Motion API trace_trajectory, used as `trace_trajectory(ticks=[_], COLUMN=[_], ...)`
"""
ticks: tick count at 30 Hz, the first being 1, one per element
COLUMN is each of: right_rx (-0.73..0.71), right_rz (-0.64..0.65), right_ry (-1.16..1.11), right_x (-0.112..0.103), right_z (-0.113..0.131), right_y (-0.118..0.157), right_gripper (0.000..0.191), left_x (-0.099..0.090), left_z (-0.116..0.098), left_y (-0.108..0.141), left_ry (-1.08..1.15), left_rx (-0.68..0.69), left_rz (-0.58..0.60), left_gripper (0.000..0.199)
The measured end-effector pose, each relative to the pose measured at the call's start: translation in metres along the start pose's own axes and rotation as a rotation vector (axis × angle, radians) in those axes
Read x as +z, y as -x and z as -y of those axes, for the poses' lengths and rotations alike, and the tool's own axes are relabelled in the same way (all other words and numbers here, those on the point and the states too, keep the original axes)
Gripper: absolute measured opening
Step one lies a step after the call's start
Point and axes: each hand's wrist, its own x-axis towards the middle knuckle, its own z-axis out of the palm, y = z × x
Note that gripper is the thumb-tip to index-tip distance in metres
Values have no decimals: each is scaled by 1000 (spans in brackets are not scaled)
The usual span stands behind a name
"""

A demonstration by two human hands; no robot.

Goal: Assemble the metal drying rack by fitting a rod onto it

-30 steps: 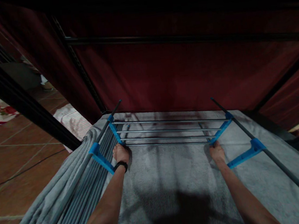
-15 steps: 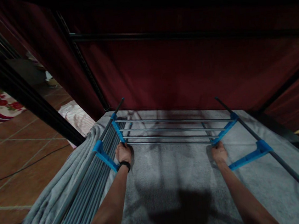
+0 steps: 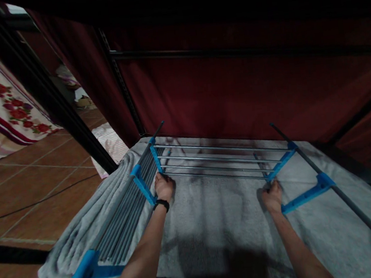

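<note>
A drying rack of grey metal tubes with blue plastic brackets lies on a grey blanket [image 3: 220, 215]. Several crosswise rods [image 3: 214, 157] span between a left blue bracket [image 3: 156, 158] and a right blue bracket [image 3: 282, 163]. My left hand [image 3: 164, 187], with a black band on the wrist, is closed round the near end of the left bracket. At the near end of the right bracket, my right hand [image 3: 272, 196] has its fingers curled on the rack; the exact hold is partly hidden. Lower blue arms [image 3: 144, 185] [image 3: 307, 194] lie beside both hands.
Many parallel tubes [image 3: 127, 216] lie along the left side, ending at a large blue bracket [image 3: 96, 268]. Black metal posts [image 3: 53, 108] and dark red curtains [image 3: 216, 91] enclose the bed. Tiled floor [image 3: 44, 184] with a cable shows at left, near a floral cloth [image 3: 12, 104].
My view has swung left, so the scene sits farther right and more of the large lower-left bracket shows. Both hands stay at the same bracket ends, with the right one slightly lower.
</note>
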Motion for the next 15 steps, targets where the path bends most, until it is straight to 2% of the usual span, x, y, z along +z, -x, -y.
trace_trajectory(ticks=[2, 4, 5, 8, 11, 15], right_rx=[-67, -305, -395, -508, -545, -545], right_rz=[-49, -129, -132, -114, -89, -93], right_ry=[-24, -87, -96, -69, -49, -17], right_x=[13, 27, 34, 46, 44, 34], right_z=[-4, -9, -11, -17, -16, -9], right_y=[30, 63, 79, 114, 126, 127], right_gripper=[75, 67, 63, 50, 45, 44], left_x=[0, 3, 4, 3, -11, -49], left_z=[-8, -22, -31, -65, -108, -173], left_y=[25, 50, 61, 82, 87, 72], left_ry=[40, 89, 127, 282, 444, 489], left_rx=[63, 153, 219, 433, 635, 749], left_rz=[-54, -61, -47, 1, 10, -77], left_gripper=[39, 41, 42, 41, 36, 30])
